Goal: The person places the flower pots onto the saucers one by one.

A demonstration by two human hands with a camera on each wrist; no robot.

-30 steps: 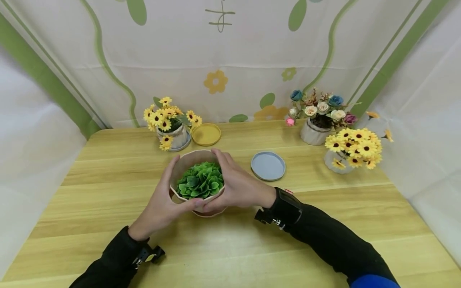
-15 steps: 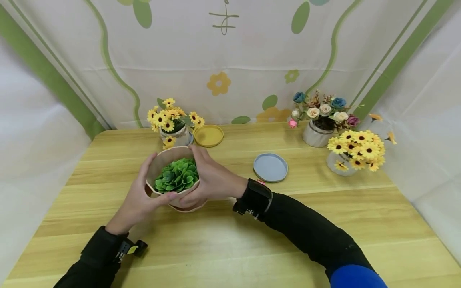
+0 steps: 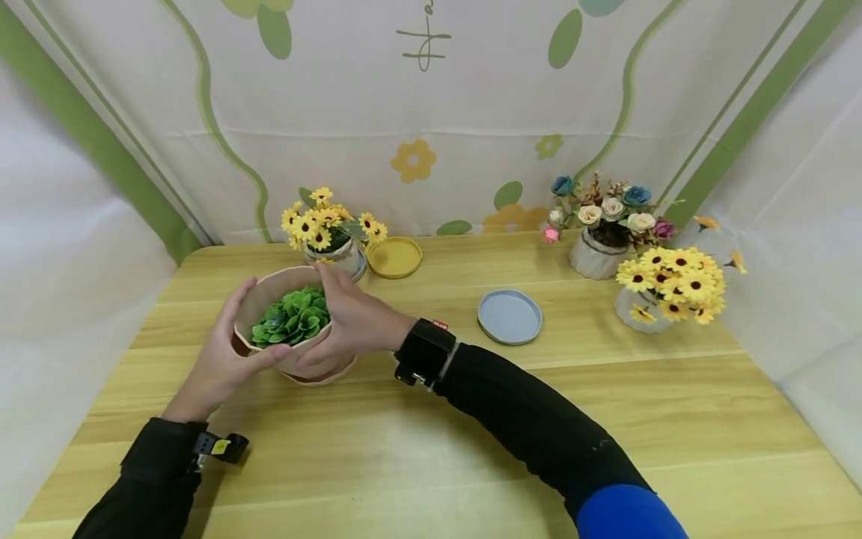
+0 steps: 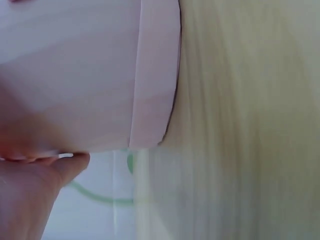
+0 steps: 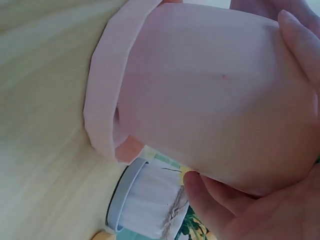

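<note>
A pale pink flower pot with a green leafy plant inside is at the table's left, tilted somewhat. Curled round its left side, my left hand grips it near the rim with the thumb at the front. From the other side my right hand holds the same pot, fingers behind and thumb in front. Under the pot is a pink faceted saucer; the right wrist view shows a small gap between the two at one side. Whether the saucer touches the table cannot be told.
Behind the hands stand a yellow-flowered pot and a yellow saucer. A grey-blue saucer lies on the wooden table right of centre. At right are a rose pot and another yellow-flowered pot. A printed curtain backs the table.
Both hands have moved left together, carrying the pink pot with its plant and saucer. The grip looks the same. The other pots and saucers keep their places on the table.
</note>
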